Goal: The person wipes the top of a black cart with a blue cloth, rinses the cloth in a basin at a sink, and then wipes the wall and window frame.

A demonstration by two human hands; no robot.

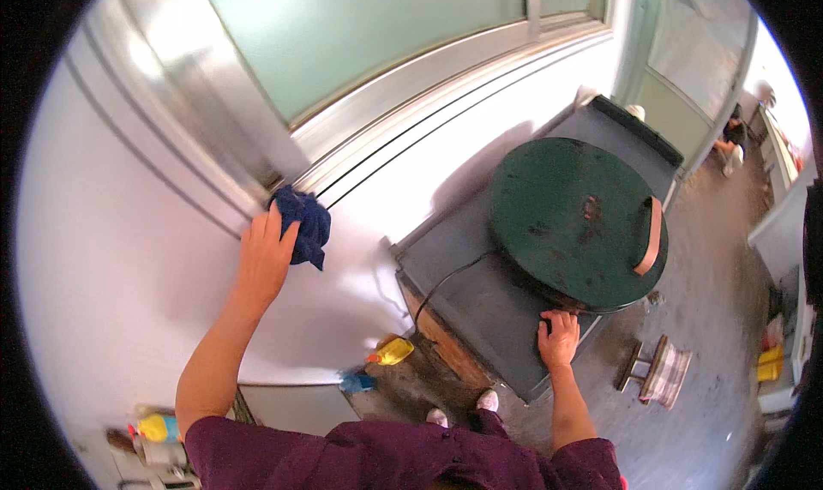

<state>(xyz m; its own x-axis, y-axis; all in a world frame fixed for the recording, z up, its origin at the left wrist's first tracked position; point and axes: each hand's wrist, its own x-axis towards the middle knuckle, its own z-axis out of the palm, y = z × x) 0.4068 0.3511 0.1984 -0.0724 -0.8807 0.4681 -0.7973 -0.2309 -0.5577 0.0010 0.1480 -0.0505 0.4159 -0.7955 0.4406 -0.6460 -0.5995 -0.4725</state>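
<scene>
My left hand (265, 249) grips a crumpled dark blue cloth (305, 226). The cloth presses against the lower corner of a metal window frame (292, 162), where it meets the white wall. Low on the right, my right hand (559, 339) rests at the near edge of a grey tabletop (463, 316), its thumb apart from the fingers. Its fingertips are at the lower rim of a large round appliance with a dark green lid (566, 220); whether they touch the rim I cannot tell. The lid has a pinkish-tan handle (651, 236) and dark worn patches.
A black cord (443, 283) runs from the appliance over the table edge. Below stand a yellow bottle (393, 351) and a blue object (357, 381). A stool with a checked cover (669, 372) is on the floor at right. Beyond the doorway a person (733, 136) sits low.
</scene>
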